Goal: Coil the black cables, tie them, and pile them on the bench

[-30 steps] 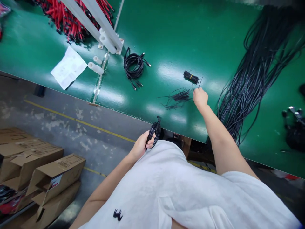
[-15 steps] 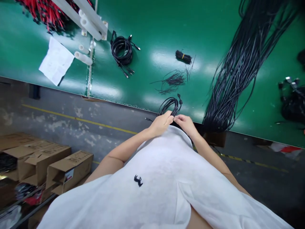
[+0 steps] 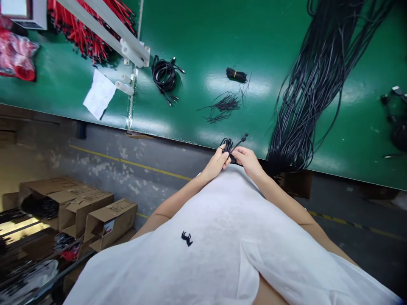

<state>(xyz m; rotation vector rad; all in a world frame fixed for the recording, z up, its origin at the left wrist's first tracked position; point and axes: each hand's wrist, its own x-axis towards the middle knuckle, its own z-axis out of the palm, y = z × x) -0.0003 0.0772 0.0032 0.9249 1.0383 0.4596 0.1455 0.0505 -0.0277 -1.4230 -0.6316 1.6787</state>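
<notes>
At the front edge of the green table, my left hand (image 3: pixel 217 163) is closed around a coiled black cable (image 3: pixel 227 144). A loose end of that cable sticks out to the upper right over the table. My right hand (image 3: pixel 249 161) is beside the coil with its fingertips pinched together against it; what lies between them is too small to make out. Beyond the hands, thin black ties (image 3: pixel 225 103) lie scattered, with a bundle of the same ties (image 3: pixel 236 75) held by a yellow band behind them.
A long heap of black cables (image 3: pixel 313 93) hangs to the table's edge on the right. Another coiled cable (image 3: pixel 164 75) lies left of the ties. Farther left are a white paper (image 3: pixel 99 94), white rollers (image 3: pixel 124 87) and red cables (image 3: pixel 85 36). Cardboard boxes (image 3: pixel 111 220) stand below left.
The view has shifted, showing more of the left side. The coil has turned in my left hand and looks narrower, while my right fingers have stayed close against it.
</notes>
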